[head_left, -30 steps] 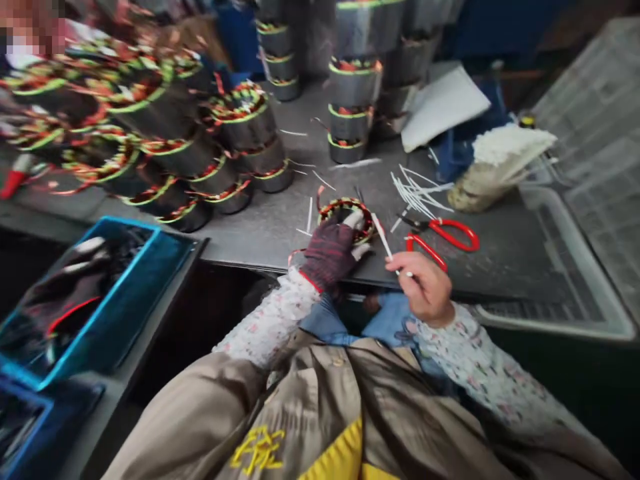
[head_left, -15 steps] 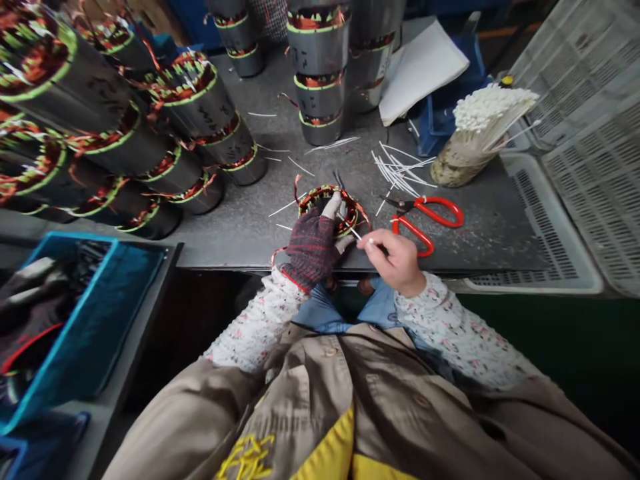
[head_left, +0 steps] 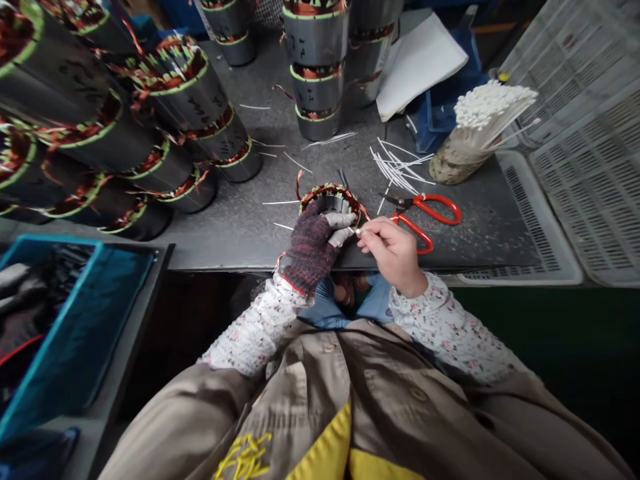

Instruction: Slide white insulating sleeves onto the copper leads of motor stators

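A motor stator with copper windings and a yellow-green rim stands near the table's front edge, loose leads sticking out. My left hand, in a dark knitted glove with pale fingertips, grips the stator's near side. Its fingers bend over the rim toward the right. My bare right hand is closed in a pinch on a thin white stick at the stator's near right rim. Most of that stick is hidden by fingers. Red-handled scissors lie just beyond the right hand, their dark blades pointing left.
Loose white sticks lie in a pile behind the scissors. A cup holds a thick bundle of them. Stacked stators crowd the left and back. White paper, a blue bin, grey crates and a blue tray surround the work area.
My left fingers have shifted from inside the stator to its near right rim. The right hand has moved slightly toward the rim, and less of the white stick shows.
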Available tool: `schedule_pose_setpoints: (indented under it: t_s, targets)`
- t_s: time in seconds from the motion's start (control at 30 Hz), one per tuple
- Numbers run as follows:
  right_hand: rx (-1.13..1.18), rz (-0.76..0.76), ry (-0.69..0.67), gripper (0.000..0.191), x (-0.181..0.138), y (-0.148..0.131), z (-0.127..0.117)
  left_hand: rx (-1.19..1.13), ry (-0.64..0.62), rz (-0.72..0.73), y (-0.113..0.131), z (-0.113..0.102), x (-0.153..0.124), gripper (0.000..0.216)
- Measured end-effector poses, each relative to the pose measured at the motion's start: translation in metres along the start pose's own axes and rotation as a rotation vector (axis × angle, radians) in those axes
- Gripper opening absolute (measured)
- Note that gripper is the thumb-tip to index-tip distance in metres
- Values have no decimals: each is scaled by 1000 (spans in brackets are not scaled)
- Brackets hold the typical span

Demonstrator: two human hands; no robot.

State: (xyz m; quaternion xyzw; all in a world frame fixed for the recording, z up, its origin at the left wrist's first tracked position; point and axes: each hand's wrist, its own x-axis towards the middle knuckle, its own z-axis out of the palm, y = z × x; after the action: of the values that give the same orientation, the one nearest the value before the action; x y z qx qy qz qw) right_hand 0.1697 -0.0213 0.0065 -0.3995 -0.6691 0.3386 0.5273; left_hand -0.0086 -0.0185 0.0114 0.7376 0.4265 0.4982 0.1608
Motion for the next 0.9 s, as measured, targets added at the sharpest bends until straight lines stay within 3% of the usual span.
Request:
schedule_pose_setpoints:
  t_s: [0.1, 0.2, 0.27, 0.43, 0.63, 0.73, 0.9]
  targets:
    - [-201, -101, 14, 20, 3, 2, 4, 32, -9, 36, -3, -3, 0, 16]
    - [-319, -100, 47, 19, 6, 6, 8, 26, -96, 91, -9, -6, 0, 19]
    - [-287, -85, 67, 21, 7, 7, 6, 17, -130, 135, -11, -7, 0, 20]
    - [-125, -11, 145, 21, 3, 1, -14, 1, -39, 146, -6, -5, 2, 18]
    - [-289, -136, -31, 11, -5, 2, -15, -8, -42, 20, -5, -3, -1, 28]
    - [-170, -146, -13, 12, -8, 3, -8, -99, -90, -41, -9, -3, -4, 40]
    - [91, 59, 37, 17, -12, 0, -2, -75, -70, 32, -9, -5, -1, 16]
